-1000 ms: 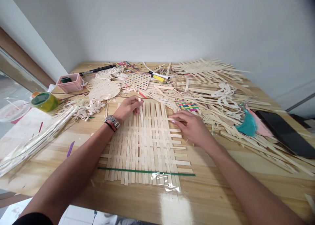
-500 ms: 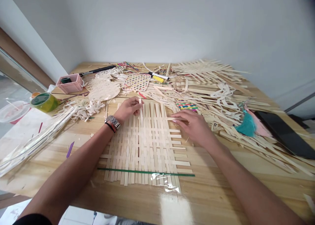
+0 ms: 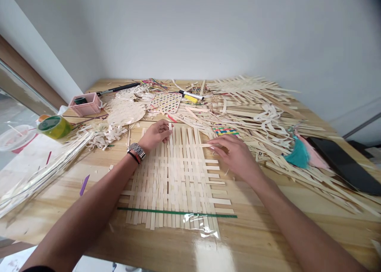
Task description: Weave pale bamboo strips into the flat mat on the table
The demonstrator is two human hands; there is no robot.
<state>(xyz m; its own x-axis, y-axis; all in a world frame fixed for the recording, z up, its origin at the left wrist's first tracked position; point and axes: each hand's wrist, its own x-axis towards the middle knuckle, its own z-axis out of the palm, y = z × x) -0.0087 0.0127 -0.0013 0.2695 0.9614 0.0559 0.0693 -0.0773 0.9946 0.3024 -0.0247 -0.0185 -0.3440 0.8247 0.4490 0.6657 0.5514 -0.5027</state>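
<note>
A mat of pale woven strips (image 3: 181,180) lies flat on the wooden table, with a thin green strip (image 3: 149,211) across its near end. My left hand (image 3: 157,134), with a metal watch on the wrist, is at the mat's far left part, fingers bent around the upper end of a lengthwise strip. To the right, my right hand (image 3: 229,148) pinches the right end of a pale crosswise strip (image 3: 202,145) between thumb and fingers. Clear tape shines on the near edge of the mat.
Loose pale strips (image 3: 247,117) spread over the back and right. A black phone (image 3: 345,164) and teal tassel (image 3: 298,153) lie at right. At left are a pink basket (image 3: 89,105), yellow tape roll (image 3: 55,127) and purple piece (image 3: 84,185). Markers (image 3: 192,96) lie behind the mat.
The whole view has shifted slightly, so the table and mat appear a little lower. Both hands keep nearly the same places and grips on the strips.
</note>
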